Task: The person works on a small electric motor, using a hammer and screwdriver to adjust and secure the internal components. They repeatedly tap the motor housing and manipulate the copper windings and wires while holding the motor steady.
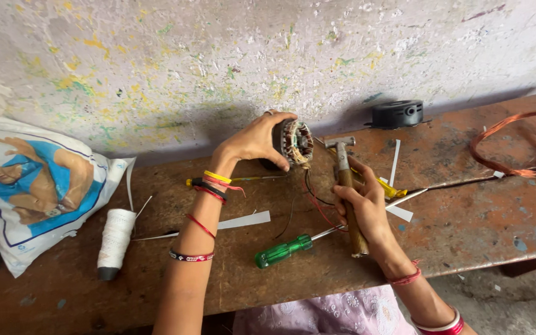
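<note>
I saw the stator (297, 142) at upper centre of the frame, standing on the table (466, 217) by the wall, my left hand (257, 140) clasped around it. My right hand (362, 208) gripped a hammer (345, 180), head up, just right of it. A green screwdriver (283, 250) lay below; a thread spool (116, 239) stood at left.

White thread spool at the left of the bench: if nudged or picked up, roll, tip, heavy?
The thread spool lies on its side on the bench, so a sideways nudge would probably roll it. It looks tapered, so it would likely curve rather than run straight. Fully wound with thread, it is probably light and grippy, not fragile.
</note>
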